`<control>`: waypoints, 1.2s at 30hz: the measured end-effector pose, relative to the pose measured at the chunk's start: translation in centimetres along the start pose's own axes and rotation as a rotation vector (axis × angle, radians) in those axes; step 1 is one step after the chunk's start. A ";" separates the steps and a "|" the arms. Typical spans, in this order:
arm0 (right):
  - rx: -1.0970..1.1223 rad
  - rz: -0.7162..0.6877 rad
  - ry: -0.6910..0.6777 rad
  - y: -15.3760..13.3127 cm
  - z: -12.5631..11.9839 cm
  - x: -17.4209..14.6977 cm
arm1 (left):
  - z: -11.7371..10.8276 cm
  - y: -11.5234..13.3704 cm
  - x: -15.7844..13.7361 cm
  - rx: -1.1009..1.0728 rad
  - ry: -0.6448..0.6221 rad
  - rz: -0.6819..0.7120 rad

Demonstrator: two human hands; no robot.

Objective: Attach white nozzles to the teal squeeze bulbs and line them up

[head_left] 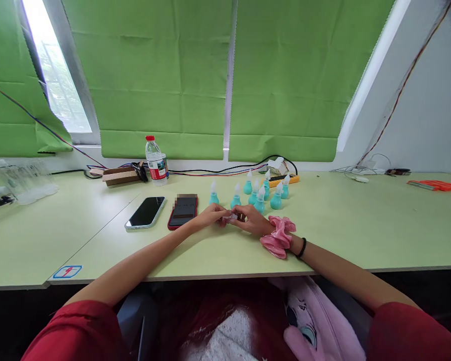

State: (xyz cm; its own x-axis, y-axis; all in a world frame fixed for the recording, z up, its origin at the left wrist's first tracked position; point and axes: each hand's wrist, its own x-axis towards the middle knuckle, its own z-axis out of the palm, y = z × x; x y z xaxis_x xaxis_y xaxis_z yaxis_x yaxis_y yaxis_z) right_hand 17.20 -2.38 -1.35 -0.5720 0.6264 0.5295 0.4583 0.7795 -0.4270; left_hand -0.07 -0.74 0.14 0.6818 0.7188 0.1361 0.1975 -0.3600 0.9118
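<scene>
My left hand [211, 215] and my right hand [250, 219] meet over the front of the table, fingers closed in a pinch. Between their fingertips is a small whitish, translucent piece [231, 216], mostly covered by the fingers, so its kind cannot be made out. Just behind the hands stand several small teal bulb-shaped bottles with white pointed tips, upright. One teal bottle [214, 194] is beyond my left hand, another teal bottle [236, 196] is behind the fingertips, and a cluster including a front teal bottle [275, 200] stands beyond my right hand.
Left of my hands lie a red-cased phone [183, 211] and a light-cased phone [146, 212]. Farther back are a water bottle [156, 163], a brown box [121, 176], cables and an orange-yellow cutter [293, 179]. Orange-handled scissors [441, 185] lie far right; clear plastic containers [26, 180] stand far left.
</scene>
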 end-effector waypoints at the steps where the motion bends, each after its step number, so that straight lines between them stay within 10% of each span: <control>1: 0.001 0.005 -0.002 0.0 0.0 0.0 | 0.0 -0.1 0.0 0.006 0.003 0.006; 36: 0.186 0.224 -0.072 0.9 0.1 0.3 | 0.9 -0.2 -0.3 0.570 0.391 0.363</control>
State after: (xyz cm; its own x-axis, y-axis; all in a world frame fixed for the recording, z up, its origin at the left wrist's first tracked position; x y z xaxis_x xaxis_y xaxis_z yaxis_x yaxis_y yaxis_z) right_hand 17.37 -1.53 -1.70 -0.5205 0.7757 0.3568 0.4496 0.6043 -0.6578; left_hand 0.28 -1.44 -0.40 0.4959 0.6169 0.6112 0.4132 -0.7867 0.4587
